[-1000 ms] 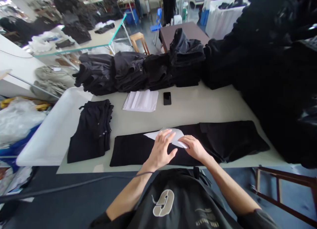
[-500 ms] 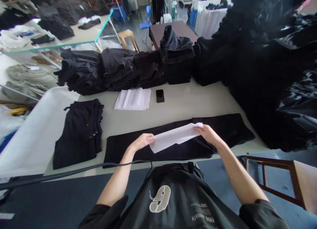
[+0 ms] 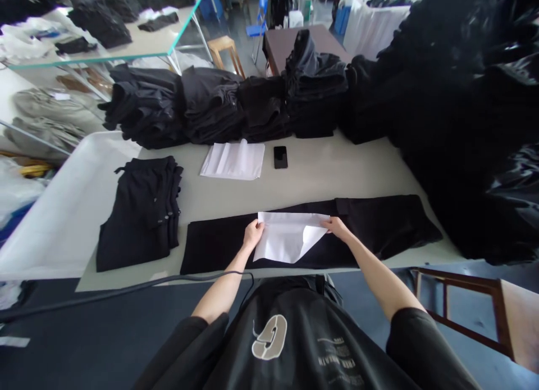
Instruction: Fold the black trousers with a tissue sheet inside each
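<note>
Head view: left hand (image 3: 254, 233) and right hand (image 3: 336, 227), fingers pinching opposite sides of white sheet (image 3: 288, 235), lower center of frame, over black trousers (image 3: 383, 224) laid flat on table (image 3: 311, 179). I see phone (image 3: 280, 157) beside paper stack (image 3: 233, 160), upper center; folded pants (image 3: 138, 216) at left.

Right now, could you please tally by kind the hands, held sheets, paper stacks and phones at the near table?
Hands: 2 (left hand, right hand)
Held sheet: 1
Paper stack: 1
Phone: 1
Total: 5
</note>
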The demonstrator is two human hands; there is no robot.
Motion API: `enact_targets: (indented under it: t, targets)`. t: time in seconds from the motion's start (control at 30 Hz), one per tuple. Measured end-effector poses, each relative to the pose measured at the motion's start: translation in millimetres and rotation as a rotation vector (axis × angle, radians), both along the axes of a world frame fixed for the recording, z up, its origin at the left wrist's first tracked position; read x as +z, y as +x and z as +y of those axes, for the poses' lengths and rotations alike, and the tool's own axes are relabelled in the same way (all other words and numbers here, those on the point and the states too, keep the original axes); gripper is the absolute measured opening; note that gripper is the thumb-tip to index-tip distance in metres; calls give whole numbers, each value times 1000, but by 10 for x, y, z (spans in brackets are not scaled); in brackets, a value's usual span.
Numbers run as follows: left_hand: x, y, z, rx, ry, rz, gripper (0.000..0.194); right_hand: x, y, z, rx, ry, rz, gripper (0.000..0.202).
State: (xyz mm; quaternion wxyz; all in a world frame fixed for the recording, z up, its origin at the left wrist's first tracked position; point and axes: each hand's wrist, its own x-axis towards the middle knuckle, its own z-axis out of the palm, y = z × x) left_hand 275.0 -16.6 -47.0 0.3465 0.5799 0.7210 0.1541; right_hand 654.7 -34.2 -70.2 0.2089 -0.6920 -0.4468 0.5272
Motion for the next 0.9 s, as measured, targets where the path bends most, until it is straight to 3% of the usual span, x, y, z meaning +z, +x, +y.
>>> enact_targets:
  t: [0.13, 0.33, 0.53, 0.63, 0.7, 0.77, 0.83, 0.9]
  targets:
    - [-207, 6, -105, -61, 55, 329, 23, -132, -78, 130, 30, -12, -89, 14]
    - [-381, 167, -186, -35, 127, 536, 26, -119, -183, 325, 41, -5, -296, 18]
    - [-403, 267, -155, 15, 120, 533, 26, 72, -354, 372, -29, 23, -537, 27]
    - [-393, 259, -121, 46, 102, 505, 26, 244, -581, 266, -35, 214, -671, 44]
    - [-396, 260, -112, 55, 96, 495, 26, 349, -827, 145, 189, 449, -707, 41]
    - [-411, 271, -122, 67, 102, 502, 26, 414, -1130, 5, 564, 610, -671, 35]
    - [-437, 284, -147, 80, 117, 518, 25, 429, -1437, -123, 873, 600, -630, 31]
    - [-466, 291, -177, 83, 138, 528, 25, 409, -1682, -212, 1009, 486, -658, 31]
